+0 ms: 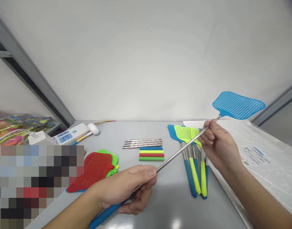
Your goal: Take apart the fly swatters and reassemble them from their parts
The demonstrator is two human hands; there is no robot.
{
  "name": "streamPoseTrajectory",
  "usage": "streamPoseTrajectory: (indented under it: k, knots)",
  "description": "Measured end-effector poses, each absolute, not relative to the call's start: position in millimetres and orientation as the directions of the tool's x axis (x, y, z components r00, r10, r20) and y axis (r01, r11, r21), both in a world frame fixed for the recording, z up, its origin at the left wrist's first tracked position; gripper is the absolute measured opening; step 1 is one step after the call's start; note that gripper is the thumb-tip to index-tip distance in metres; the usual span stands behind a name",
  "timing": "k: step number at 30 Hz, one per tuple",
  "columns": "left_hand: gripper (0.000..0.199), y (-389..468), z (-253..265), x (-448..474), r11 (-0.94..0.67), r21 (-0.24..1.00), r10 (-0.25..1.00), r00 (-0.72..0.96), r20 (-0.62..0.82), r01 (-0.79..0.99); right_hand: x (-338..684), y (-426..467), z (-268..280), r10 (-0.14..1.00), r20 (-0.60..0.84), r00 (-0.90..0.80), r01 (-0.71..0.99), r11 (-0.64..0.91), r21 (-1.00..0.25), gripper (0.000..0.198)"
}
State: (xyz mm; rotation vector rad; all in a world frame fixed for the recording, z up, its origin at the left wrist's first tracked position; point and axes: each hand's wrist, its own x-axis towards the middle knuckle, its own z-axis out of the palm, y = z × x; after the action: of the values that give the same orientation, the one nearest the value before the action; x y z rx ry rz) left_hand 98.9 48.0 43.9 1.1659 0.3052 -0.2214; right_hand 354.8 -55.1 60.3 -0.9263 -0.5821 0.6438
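Observation:
A blue fly swatter (184, 148) with a metal rod slants across the view, held in both hands. My left hand (136, 187) is closed around the rod just above the blue grip. Higher up, my right hand (218, 143) pinches the rod close below the blue mesh head (238, 105). Behind the right hand lie several finished-looking swatters (194, 165) with blue and yellow-green heads and grips. Left of centre rest loose swatter heads, a red one (95, 168) over green and blue ones. Metal rods (143, 143) and coloured grips (152, 154) lie in rows mid-table.
A power strip (71, 134) and a white rounded device (92, 129) with cables stand at the back left. Packaged colourful goods (14, 127) fill the far left. A clear plastic bag with a label (257, 154) covers the right side. The grey wall (148, 63) rises behind the table.

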Motion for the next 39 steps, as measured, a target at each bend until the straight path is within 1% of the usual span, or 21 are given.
streamPoseTrajectory:
  k: [2,6,8,10,12,14,18,21,24,26,29,34,36,39]
  knots:
    - [0.033,49,43,99,0.336,0.890,0.028,0.942,-0.336,0.308,341,-54,53,0.778,0.161,0.607,-0.256,0.383,-0.887,0.022]
    - [0.034,47,41,101,0.306,0.911,0.079,0.946,-0.314,0.277,311,-57,37,0.921,0.134,0.365,-0.190,0.215,-0.958,0.021]
    - [0.035,47,40,101,0.291,0.920,0.101,0.948,-0.302,0.262,305,-58,34,0.948,0.137,0.288,-0.149,0.186,-0.971,0.021]
    - [0.036,47,41,100,0.280,0.917,0.096,0.942,-0.323,0.286,308,-58,33,0.955,0.148,0.258,-0.107,0.180,-0.978,0.022]
    - [0.036,47,42,100,0.292,0.907,0.065,0.940,-0.334,0.302,315,-58,36,0.951,0.170,0.257,-0.064,0.193,-0.979,0.023]
    - [0.036,47,45,100,0.302,0.911,0.040,0.951,-0.307,0.281,322,-59,40,0.939,0.199,0.280,-0.041,0.219,-0.975,0.023]
    - [0.037,48,50,100,0.246,0.933,0.044,0.958,-0.282,0.264,327,-61,48,0.923,0.227,0.311,-0.031,0.248,-0.968,0.024]
    - [0.039,49,52,98,0.193,0.936,0.052,0.950,-0.308,0.293,332,-62,53,0.903,0.214,0.371,-0.059,0.253,-0.966,0.024]
    - [0.039,52,53,93,0.131,0.940,0.070,0.943,-0.325,0.314,344,-63,59,0.836,0.219,0.503,-0.110,0.314,-0.943,0.024]
    - [0.038,54,53,91,0.098,0.937,0.083,0.936,-0.343,0.335,353,-63,62,0.795,0.229,0.561,-0.129,0.357,-0.925,0.024]
    - [0.039,54,55,91,0.054,0.932,0.109,0.926,-0.362,0.358,363,-63,67,0.770,0.236,0.593,-0.141,0.387,-0.911,0.024]
    - [0.041,47,58,93,-0.012,0.937,0.134,0.930,-0.343,0.348,352,-63,67,0.716,0.281,0.639,-0.147,0.472,-0.870,0.024]
    - [0.041,43,59,95,-0.036,0.934,0.164,0.924,-0.345,0.355,339,-62,61,0.763,0.267,0.589,-0.164,0.436,-0.885,0.024]
    - [0.040,42,61,97,-0.085,0.935,0.178,0.928,-0.327,0.345,317,-62,50,0.907,0.207,0.367,-0.185,0.289,-0.939,0.027]
